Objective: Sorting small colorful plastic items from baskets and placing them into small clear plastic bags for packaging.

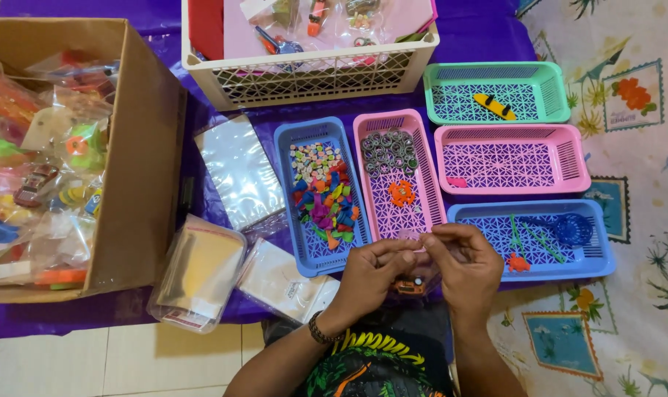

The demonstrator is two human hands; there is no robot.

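Both hands meet low in the middle of the view, fingertips pinched together on a small clear bag point(415, 254). The left hand point(370, 272) grips its near edge with thumb and fingers narrowed; the right hand point(462, 261) pinches the top from the other side. Inside the bag, just below the hands, sits a small orange toy car point(409, 285).

Directly ahead of the hands lies a pink tray point(429, 184) with dark rings and an orange piece. Just left of it, ahead of the left hand, a blue tray point(286, 191) holds many small coloured bits. To the right of the right hand a second blue tray point(598, 257) carries a blue net and an orange figure. Further ahead are another pink tray point(576, 158), a green tray point(554, 88) and a white basket point(304, 77).

Left of the left hand lie stacks of clear bags point(201, 268), and beyond them a cardboard box point(139, 162) of packed toys.
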